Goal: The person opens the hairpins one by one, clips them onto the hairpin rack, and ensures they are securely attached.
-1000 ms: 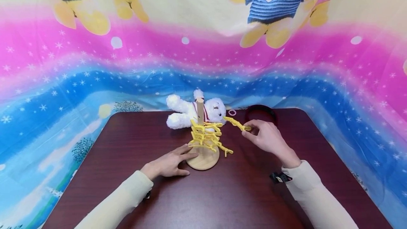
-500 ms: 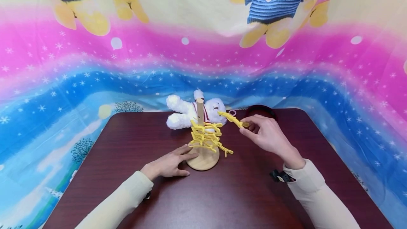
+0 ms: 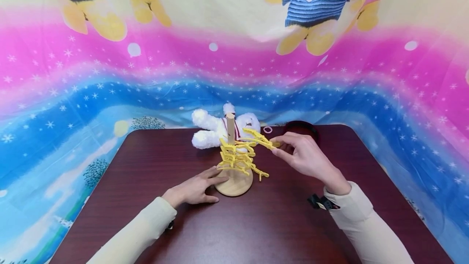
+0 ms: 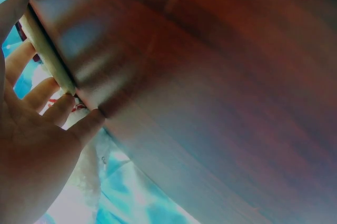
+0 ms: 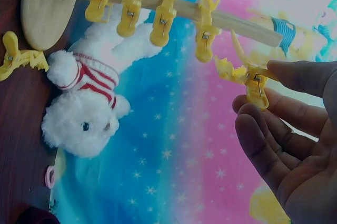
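As right hand pinches clip, beside post

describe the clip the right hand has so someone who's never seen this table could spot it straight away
Start at the wooden post rising from a round base mid-table, in front of the white teddy bear. Several yellow clips are clamped on it. The one meant is the yellow clip off to the right near the post's top, the only one pinched in the right hand.

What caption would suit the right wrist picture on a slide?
A right hand pinches an open yellow clip near the tip of a wooden post carrying four clipped-on clips, above a white teddy bear.
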`<state>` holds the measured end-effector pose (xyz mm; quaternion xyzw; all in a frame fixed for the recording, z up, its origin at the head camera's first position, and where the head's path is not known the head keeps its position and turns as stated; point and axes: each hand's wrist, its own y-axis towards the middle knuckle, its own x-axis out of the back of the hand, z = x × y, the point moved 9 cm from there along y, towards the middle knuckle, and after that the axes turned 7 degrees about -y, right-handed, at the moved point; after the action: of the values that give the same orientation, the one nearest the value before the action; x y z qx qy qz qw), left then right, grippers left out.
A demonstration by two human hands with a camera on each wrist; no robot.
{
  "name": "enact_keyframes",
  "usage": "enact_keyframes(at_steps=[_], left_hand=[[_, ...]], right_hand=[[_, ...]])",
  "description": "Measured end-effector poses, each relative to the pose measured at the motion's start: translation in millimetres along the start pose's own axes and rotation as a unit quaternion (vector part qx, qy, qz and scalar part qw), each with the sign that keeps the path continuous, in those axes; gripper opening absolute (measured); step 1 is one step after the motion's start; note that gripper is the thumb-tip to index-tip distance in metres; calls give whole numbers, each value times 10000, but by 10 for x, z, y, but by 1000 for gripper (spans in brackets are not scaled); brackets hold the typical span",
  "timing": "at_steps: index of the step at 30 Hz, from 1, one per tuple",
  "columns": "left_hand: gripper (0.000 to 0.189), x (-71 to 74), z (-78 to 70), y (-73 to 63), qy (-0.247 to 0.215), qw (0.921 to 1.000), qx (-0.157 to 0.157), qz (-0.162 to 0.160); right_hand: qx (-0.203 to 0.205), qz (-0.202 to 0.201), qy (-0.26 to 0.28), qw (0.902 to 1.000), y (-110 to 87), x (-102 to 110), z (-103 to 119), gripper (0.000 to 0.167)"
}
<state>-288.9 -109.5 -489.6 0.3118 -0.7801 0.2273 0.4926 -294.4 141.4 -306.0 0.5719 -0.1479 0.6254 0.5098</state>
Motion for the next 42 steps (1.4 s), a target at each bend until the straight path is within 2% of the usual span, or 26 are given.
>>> enact_keyframes(at_steps=[4,12,19,25,42], left_hand=[[73,6,0,2,9,10000,-25,-23],[73,-6,33,1,33,9999,124,59],[73,-9,37,5,39,10000,82,42],[73,2,10,-2,60,9999,-85,-56],[72,5,-1,-5,-2,10000,79,48]], right_hand=[[172,-6,-4,9999,24,-4,85,23],[335,8,-125,9994,107,-35,198,23],[497,0,-134,9987,201,-82,280,24],[573,44,-123,9983,265,-135,326,23],[718,154,-82,9973,378,-246,403,22]])
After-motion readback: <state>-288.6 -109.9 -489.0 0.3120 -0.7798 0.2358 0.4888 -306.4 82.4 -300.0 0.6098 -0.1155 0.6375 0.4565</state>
